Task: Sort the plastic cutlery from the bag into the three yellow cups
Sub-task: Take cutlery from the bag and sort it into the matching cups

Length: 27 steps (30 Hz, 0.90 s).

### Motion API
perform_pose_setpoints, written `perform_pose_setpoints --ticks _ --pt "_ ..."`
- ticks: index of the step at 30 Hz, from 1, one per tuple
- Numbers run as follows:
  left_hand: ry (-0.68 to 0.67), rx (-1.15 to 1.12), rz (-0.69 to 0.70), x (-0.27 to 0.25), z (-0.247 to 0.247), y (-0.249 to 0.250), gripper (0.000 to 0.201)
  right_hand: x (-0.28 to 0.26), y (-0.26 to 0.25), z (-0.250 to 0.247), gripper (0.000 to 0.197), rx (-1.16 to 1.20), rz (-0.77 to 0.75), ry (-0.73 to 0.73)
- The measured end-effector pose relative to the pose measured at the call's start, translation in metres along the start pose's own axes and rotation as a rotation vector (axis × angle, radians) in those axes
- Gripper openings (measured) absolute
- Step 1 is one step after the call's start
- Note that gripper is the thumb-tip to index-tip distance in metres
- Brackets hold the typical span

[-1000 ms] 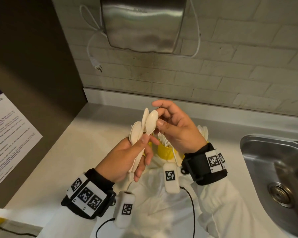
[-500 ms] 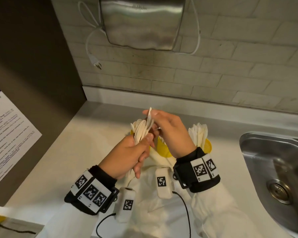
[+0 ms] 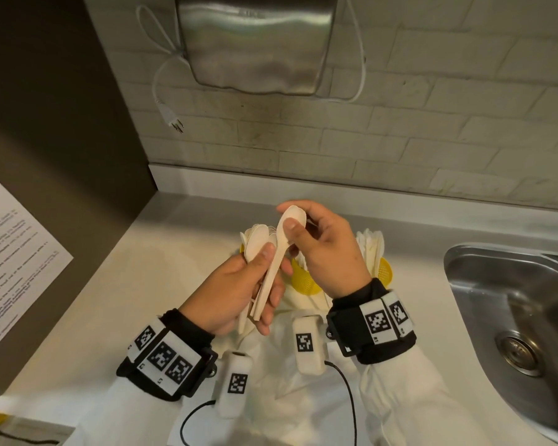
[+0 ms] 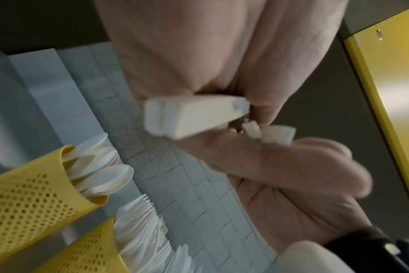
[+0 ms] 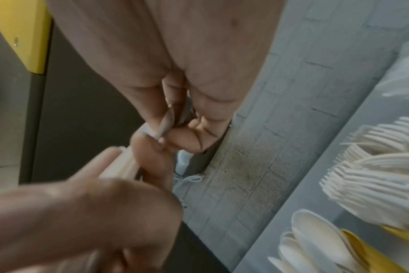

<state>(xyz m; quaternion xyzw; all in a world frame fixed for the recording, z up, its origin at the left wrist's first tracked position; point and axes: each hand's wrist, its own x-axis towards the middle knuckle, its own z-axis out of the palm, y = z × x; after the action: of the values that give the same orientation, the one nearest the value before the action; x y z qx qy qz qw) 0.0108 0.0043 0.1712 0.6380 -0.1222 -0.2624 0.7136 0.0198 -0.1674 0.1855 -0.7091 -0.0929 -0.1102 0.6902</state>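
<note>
1. Head view: the left hand [image 3: 236, 294] is wrapped round a bundle of spoons [image 3: 261, 249], handles running down through the palm. The right hand [image 3: 322, 249] pinches the bowl of a single spoon [image 3: 282, 243] between thumb and fingers, its handle lying down against the left fingers. Risk here, I'd say: that handle may snag the bundle and drag a neighbour loose onto the counter [image 3: 161, 262]. The cutlery is pale cream, thin and smooth, likely slippery. The yellow cups [image 3: 303, 278] sit just behind the hands, already stuffed.

2. Left wrist view: blurred, but the fingers are curled tight on the squared handle ends [image 4: 194, 115]. One perforated yellow cup [image 4: 35, 184] brims with spoon bowls, the next [image 4: 86, 247] with forks [image 4: 140, 221]. Crowded cups mean a new piece could catch on those already in or tip out.

3. Right wrist view: fingertips [image 5: 182, 140] nip the thin edge of the spoon, a narrow hold that could slip. Forks [image 5: 371, 175] fan out at right, more spoons [image 5: 315, 240] below them.
</note>
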Motion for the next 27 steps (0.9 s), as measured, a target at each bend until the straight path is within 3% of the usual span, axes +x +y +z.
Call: perform_pose_setpoints --ticks 5,9,13,16,18,21,24,27 --pt "0.016 -0.115 -0.073 0.005 0.002 0.006 0.067 -0.003 -0.002 -0.002 0.023 0.058 -0.066 -0.123" --pt "0.003 -0.196 -0.055 0.012 0.005 0.007 0.089 -0.002 0.006 0.006 0.028 -0.09 -0.11 -0.068" --pt "-0.128 -0.139 -0.114 0.015 0.0 0.003 0.087 -0.003 0.01 0.008 0.041 -0.234 -0.067 -0.145" --pt "-0.216 -0.127 -0.148 0.015 -0.001 0.006 0.078 -0.003 0.007 0.006 0.023 -0.192 -0.065 -0.228" --pt "-0.147 -0.131 -0.112 0.018 0.0 0.007 0.068 0.002 0.008 0.003 0.019 -0.265 -0.144 -0.151" --pt "0.038 0.077 0.052 0.026 -0.005 0.002 0.054 0.01 0.011 -0.005 0.019 -0.402 -0.227 0.032" --pt "0.046 0.226 0.085 0.031 -0.01 0.0 0.041 0.014 0.005 -0.008 0.018 -0.327 -0.11 -0.061" --pt "-0.012 0.231 0.1 0.036 -0.014 -0.001 0.047 0.022 0.007 -0.008 0.01 -0.355 -0.089 -0.124"
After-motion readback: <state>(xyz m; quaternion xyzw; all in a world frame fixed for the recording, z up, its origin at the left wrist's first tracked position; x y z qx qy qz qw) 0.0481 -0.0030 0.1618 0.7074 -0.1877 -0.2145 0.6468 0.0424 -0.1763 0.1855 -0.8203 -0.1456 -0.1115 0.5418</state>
